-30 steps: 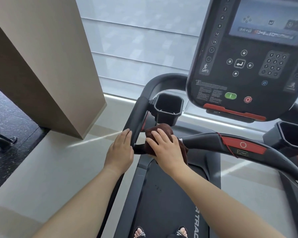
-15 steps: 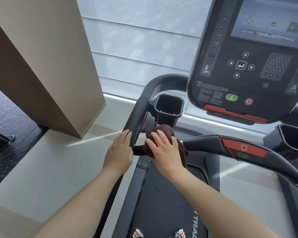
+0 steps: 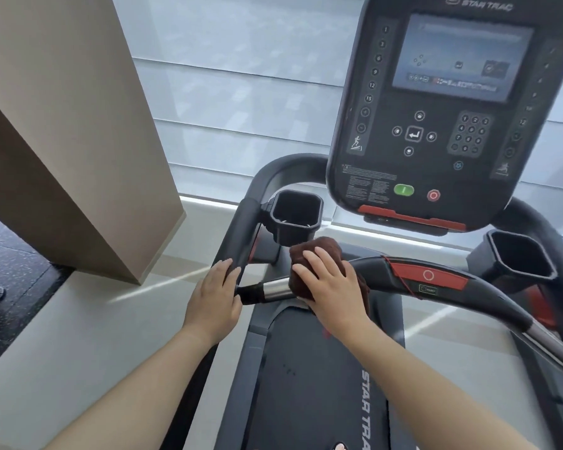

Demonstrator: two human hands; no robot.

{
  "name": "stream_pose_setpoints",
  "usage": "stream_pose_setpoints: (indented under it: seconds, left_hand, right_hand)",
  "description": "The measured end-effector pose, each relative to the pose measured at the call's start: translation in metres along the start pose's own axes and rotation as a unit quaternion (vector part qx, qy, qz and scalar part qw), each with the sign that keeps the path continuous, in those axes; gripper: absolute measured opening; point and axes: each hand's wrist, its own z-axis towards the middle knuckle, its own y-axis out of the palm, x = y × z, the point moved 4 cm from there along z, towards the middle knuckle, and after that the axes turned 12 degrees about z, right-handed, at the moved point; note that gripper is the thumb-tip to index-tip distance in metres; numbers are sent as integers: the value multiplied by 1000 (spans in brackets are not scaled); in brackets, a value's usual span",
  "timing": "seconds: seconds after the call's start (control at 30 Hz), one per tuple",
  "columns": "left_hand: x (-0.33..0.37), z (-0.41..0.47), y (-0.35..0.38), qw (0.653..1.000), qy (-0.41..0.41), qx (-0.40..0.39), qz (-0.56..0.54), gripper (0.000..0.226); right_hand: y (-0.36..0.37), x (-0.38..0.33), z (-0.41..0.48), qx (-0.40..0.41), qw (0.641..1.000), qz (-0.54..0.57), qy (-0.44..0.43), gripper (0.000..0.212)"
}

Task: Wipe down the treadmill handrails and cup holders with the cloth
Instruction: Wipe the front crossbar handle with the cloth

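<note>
My right hand presses a bunched dark brown cloth onto the front crossbar of the treadmill, just right of its bare silver section. My left hand grips the black left handrail where it meets the crossbar. The left cup holder sits just behind the cloth, empty and dark inside. The right cup holder stands further right, beyond the red stop panel.
The console with its screen and buttons hangs above the crossbar. A beige pillar rises at the left on a pale ledge. The black belt runs below my arms. A window with blinds fills the back.
My right hand has slid the cloth to the right along the crossbar, uncovering the silver section. The view has tilted upward, showing more of the console. My left hand stays on the handrail.
</note>
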Motion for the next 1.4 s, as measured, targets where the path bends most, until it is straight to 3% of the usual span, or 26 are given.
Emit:
stream_pose_setpoints:
  seconds: [0.23, 0.37, 0.6, 0.73, 0.87, 1.07, 1.2, 1.4]
  left_hand:
    - [83, 41, -29, 990, 97, 33, -100, 43]
    - [146, 57, -43, 973, 152, 43, -166, 38]
    - [216, 80, -38, 968, 194, 1, -158, 34]
    - [230, 83, -25, 976, 150, -42, -150, 35]
    - [228, 74, -19, 982, 150, -2, -111, 38]
    - [238, 80, -17, 988, 130, -12, -78, 37]
    - [264, 89, -21, 986, 154, -17, -61, 33]
    - [334, 96, -27, 971, 216, -28, -101, 34]
  right_hand:
    - [-58, 87, -44, 111, 978, 34, 176, 55]
    - [-70, 124, -76, 141, 961, 48, 232, 55]
    - [-73, 138, -78, 169, 953, 66, 244, 64]
    - [-77, 154, -62, 176, 952, 36, 250, 55]
    - [-78, 168, -63, 182, 956, 37, 227, 48]
    - [-79, 178, -84, 194, 959, 47, 204, 45]
    - [-88, 198, -103, 190, 954, 59, 224, 46]
    - [-103, 236, -148, 255, 928, 111, 248, 43]
